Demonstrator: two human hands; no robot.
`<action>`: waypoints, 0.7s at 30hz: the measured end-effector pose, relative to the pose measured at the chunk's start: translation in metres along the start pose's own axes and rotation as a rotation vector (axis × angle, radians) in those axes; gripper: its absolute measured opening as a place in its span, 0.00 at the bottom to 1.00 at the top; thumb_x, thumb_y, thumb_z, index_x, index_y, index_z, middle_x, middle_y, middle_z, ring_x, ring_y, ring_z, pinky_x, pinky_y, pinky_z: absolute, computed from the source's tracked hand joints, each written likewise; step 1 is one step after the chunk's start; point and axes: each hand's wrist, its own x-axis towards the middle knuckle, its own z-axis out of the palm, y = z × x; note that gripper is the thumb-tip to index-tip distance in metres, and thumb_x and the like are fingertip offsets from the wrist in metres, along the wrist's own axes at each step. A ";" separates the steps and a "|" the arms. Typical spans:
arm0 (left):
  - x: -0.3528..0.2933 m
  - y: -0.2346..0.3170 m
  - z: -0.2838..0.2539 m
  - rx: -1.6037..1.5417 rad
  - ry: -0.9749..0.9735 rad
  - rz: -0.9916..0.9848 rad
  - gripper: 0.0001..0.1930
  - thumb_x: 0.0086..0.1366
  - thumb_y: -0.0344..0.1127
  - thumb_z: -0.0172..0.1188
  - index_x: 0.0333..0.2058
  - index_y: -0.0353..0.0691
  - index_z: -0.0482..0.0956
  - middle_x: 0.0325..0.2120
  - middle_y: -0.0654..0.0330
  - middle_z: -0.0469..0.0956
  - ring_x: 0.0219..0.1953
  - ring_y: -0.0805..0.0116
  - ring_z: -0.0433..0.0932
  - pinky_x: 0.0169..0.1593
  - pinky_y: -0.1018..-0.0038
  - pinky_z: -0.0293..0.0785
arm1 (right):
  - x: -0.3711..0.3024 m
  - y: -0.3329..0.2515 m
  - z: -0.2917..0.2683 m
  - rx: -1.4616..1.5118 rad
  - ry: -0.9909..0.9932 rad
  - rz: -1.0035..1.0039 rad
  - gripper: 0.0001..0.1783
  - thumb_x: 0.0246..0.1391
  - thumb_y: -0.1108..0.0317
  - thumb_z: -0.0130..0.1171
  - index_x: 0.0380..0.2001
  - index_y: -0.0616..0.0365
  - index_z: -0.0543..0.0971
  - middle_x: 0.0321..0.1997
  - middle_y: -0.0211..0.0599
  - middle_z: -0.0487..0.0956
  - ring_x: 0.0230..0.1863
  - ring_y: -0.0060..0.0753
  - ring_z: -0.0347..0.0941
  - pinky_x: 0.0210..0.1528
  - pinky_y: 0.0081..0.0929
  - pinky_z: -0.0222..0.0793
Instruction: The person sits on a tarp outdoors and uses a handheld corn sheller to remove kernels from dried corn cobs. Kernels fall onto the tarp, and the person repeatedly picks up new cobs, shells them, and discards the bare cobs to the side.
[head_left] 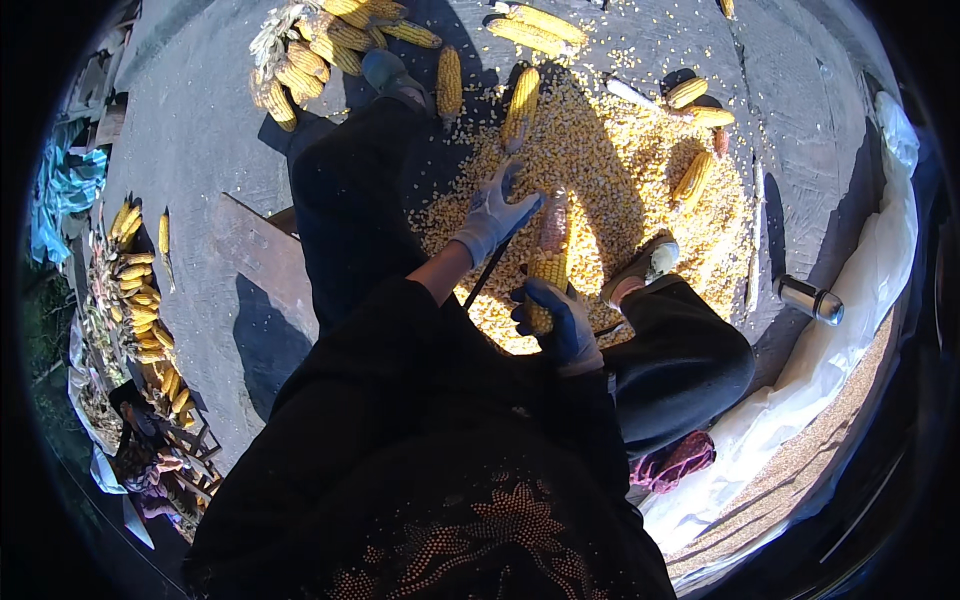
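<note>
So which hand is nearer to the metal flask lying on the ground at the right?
Right. The right hand, gripping the half-shelled corn cob, sits left of the metal flask. The left hand, holding a dark rod, is farther left.

A single head-worn fisheye camera looks steeply down from above the person. It sits close over the lap and ground, with bent, dark edges.

A heap of loose kernels [610, 170] spreads ahead of the hands; a metal flask [810, 299] lies far right; stacked cobs [140, 300] far left.
</note>
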 end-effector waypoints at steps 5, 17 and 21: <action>-0.012 0.103 -0.045 0.250 -0.115 0.434 0.33 0.52 0.43 0.67 0.55 0.40 0.66 0.51 0.50 0.69 0.56 0.56 0.66 0.60 0.66 0.61 | -0.027 -0.039 -0.001 -1.106 -0.231 -0.494 0.14 0.57 0.65 0.49 0.40 0.62 0.76 0.28 0.33 0.80 0.30 0.27 0.76 0.45 0.33 0.69; -0.036 0.166 -0.066 -0.407 -0.886 -0.313 0.15 0.59 0.33 0.61 0.42 0.31 0.73 0.27 0.61 0.77 0.27 0.72 0.79 0.32 0.76 0.80 | -0.077 -0.174 -0.020 -0.514 0.036 -0.640 0.22 0.52 0.58 0.62 0.42 0.65 0.74 0.29 0.36 0.78 0.19 0.23 0.74 0.20 0.17 0.70; -0.082 0.197 -0.011 -0.490 -0.467 -0.197 0.15 0.57 0.28 0.60 0.44 0.35 0.71 0.26 0.61 0.76 0.21 0.74 0.76 0.24 0.78 0.75 | -0.040 -0.180 -0.006 -0.202 -0.002 -0.692 0.22 0.49 0.58 0.65 0.41 0.61 0.74 0.32 0.29 0.78 0.26 0.14 0.72 0.26 0.15 0.69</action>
